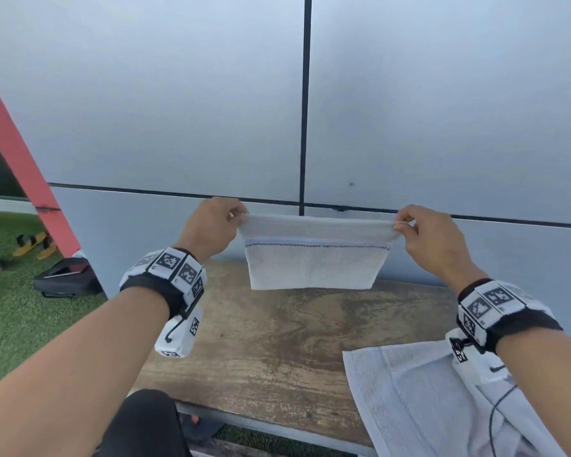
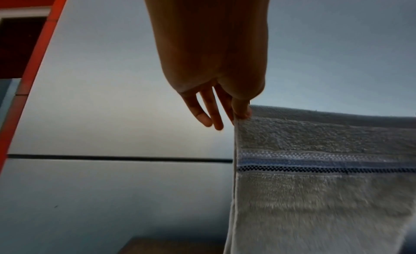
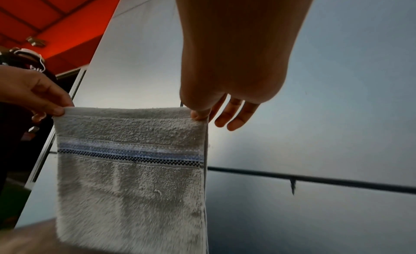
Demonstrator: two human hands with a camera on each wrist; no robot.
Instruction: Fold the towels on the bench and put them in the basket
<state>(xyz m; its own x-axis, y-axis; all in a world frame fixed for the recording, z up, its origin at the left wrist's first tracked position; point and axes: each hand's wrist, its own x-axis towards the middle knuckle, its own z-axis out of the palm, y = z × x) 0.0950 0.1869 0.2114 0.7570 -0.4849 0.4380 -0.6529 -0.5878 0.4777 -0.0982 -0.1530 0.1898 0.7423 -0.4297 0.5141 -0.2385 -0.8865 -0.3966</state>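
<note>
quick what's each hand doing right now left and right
Left hand: pinches the held towel's top left corner.
Right hand: pinches its top right corner.

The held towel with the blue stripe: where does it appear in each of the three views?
Head: held towel at centre, above the bench.
Left wrist: lower right.
Right wrist: lower left of centre.
Shared landmark: the blue stripe near its top edge.

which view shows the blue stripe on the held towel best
The right wrist view: the blue stripe runs edge to edge, close and sharp. The left wrist view cuts it off; the head view shows it whole but small.
</note>
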